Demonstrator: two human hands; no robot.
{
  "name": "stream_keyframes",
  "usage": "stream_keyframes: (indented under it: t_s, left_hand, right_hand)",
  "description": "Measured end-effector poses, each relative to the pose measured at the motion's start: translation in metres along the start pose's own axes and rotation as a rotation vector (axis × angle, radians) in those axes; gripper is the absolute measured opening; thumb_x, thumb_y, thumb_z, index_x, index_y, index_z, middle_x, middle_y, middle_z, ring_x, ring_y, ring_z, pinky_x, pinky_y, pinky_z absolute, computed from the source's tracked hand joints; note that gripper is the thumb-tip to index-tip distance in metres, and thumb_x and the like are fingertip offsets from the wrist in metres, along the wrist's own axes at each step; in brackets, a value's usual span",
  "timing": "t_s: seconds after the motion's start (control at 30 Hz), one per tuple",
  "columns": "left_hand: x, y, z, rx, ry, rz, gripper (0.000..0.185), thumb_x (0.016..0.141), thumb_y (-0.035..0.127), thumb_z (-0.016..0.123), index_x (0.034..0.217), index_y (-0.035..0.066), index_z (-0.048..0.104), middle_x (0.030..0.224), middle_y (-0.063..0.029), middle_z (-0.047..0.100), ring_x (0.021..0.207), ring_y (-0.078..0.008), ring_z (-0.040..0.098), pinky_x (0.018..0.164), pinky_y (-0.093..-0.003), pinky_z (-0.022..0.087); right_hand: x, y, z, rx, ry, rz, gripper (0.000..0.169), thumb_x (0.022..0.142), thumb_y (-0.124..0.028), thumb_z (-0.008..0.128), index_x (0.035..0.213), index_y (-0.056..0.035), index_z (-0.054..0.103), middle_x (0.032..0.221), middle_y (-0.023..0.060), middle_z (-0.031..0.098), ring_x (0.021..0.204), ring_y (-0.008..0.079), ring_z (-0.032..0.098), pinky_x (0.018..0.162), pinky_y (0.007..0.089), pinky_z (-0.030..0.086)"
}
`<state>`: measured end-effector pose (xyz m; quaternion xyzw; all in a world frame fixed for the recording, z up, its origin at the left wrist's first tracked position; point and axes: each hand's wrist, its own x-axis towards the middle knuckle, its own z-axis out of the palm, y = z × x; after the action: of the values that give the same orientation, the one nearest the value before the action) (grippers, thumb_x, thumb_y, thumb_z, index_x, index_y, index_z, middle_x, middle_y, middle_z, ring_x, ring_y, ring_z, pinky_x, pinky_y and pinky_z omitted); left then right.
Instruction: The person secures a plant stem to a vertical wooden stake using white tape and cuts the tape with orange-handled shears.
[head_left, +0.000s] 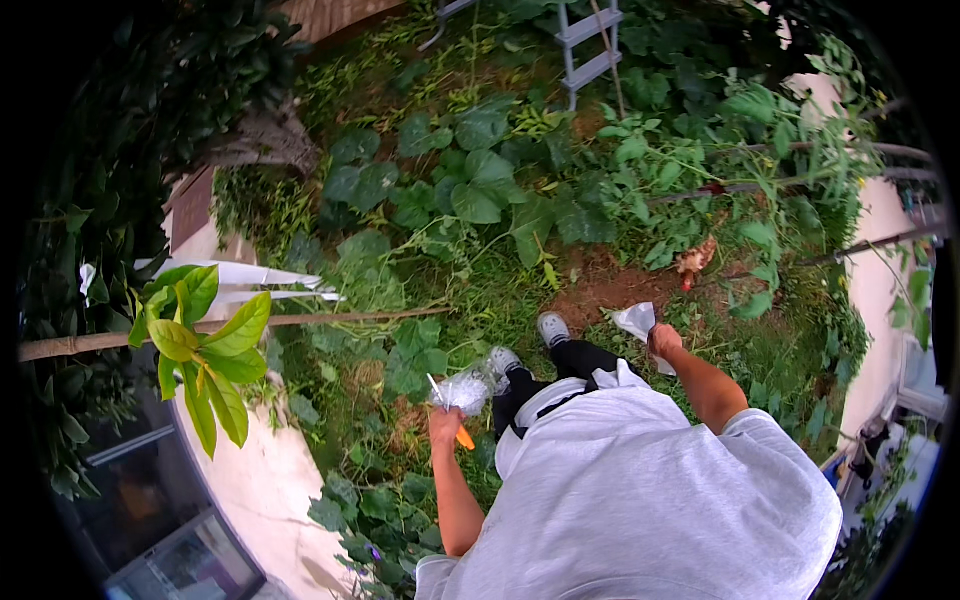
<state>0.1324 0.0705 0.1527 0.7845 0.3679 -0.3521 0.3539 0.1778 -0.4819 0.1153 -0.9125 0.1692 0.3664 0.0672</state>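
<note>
My left hand (446, 426) is closed around a thin tool with an orange handle (466, 438). Its narrow pale end points away from me; whether it is a knife I cannot tell. Crumpled clear plastic (466, 394) hangs at the same hand, spreading toward my left shoe (505, 359). In my right hand (664, 341) is a piece of whitish plastic (636, 321), perhaps a bag, showing on both sides of the fist. Beyond that hand a brown chicken (696, 257) with a red comb stands on bare soil (619, 283).
Broad-leaved vines (480, 187) cover the ground ahead. A grey ladder (591, 52) stands at the back. Tomato-like plants (757, 180) lean on poles to the right. From the left reach a wooden pole (300, 319), white strips (247, 279) and a leafy branch (206, 349). Pale walls (874, 300) flank both sides.
</note>
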Motion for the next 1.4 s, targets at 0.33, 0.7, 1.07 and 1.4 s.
stream_keyframes:
  t_s: [0.33,0.7,1.07,1.4]
  left_hand:
    - [-0.015,-0.006,0.048,-0.109,0.023,-0.028,0.027,0.073,0.030,0.057,0.070,0.006,0.067,0.056,-0.0080,0.059,0.054,-0.0204,0.058,0.055,-0.0333,0.044]
    - [0.086,0.052,0.106,0.376,-0.192,0.173,0.030,0.078,0.034,0.054,0.082,0.006,0.065,0.074,-0.0175,0.064,0.075,-0.0373,0.062,0.069,-0.0440,0.047]
    - [0.234,0.097,0.190,0.491,-0.200,0.215,0.029,0.081,0.031,0.051,0.091,0.007,0.063,0.083,-0.0195,0.064,0.082,-0.0379,0.062,0.074,-0.0477,0.048]
    - [0.346,0.120,0.216,0.566,-0.148,0.303,0.029,0.079,0.031,0.056,0.095,0.009,0.065,0.087,-0.0167,0.065,0.086,-0.0351,0.062,0.077,-0.0443,0.048]
  right_hand:
    - [0.094,-0.083,0.004,-0.105,0.066,-0.319,0.011,0.075,-0.016,0.057,0.077,-0.0100,0.066,0.083,0.0135,0.065,0.080,0.0317,0.064,0.069,0.0410,0.053]
    - [0.225,-0.198,0.079,0.117,0.003,-0.376,0.014,0.069,-0.007,0.058,0.081,-0.0112,0.066,0.084,0.0132,0.065,0.082,0.0320,0.062,0.074,0.0405,0.051]
    - [0.317,-0.241,0.132,0.222,-0.022,-0.423,0.017,0.068,-0.004,0.059,0.083,-0.0073,0.067,0.085,0.0162,0.065,0.082,0.0317,0.063,0.076,0.0380,0.051]
    - [0.402,-0.261,0.190,0.069,0.021,-0.354,0.034,0.071,-0.010,0.063,0.105,-0.0093,0.060,0.107,0.0172,0.058,0.092,0.0358,0.060,0.079,0.0427,0.051]
